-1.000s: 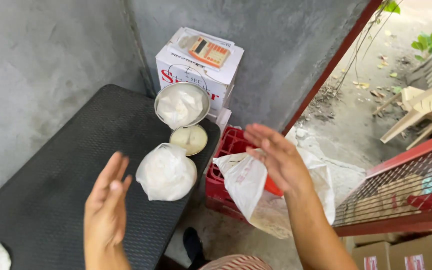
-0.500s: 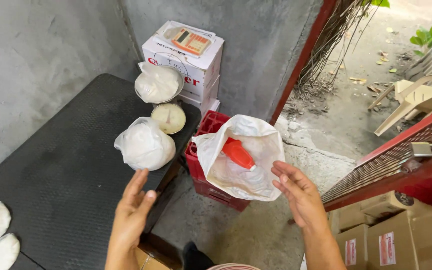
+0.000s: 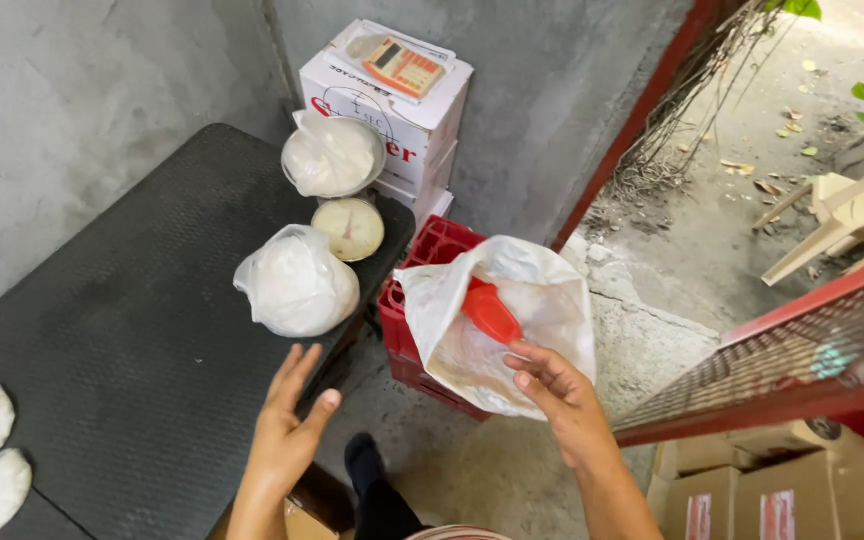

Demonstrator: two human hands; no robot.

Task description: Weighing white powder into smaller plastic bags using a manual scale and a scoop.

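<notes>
We pinch the white sack's (image 3: 512,330) near rim with our right hand (image 3: 562,395); our left hand (image 3: 287,435) hovers spread, ready to reach the red scoop (image 3: 490,312).

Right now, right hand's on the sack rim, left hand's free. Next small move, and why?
Probably bring the left hand across to the near rim of the white sack. The right hand pinches only one edge, so the mouth sags around the red scoop inside. The left hand is open, holding nothing, above the black table.
</notes>
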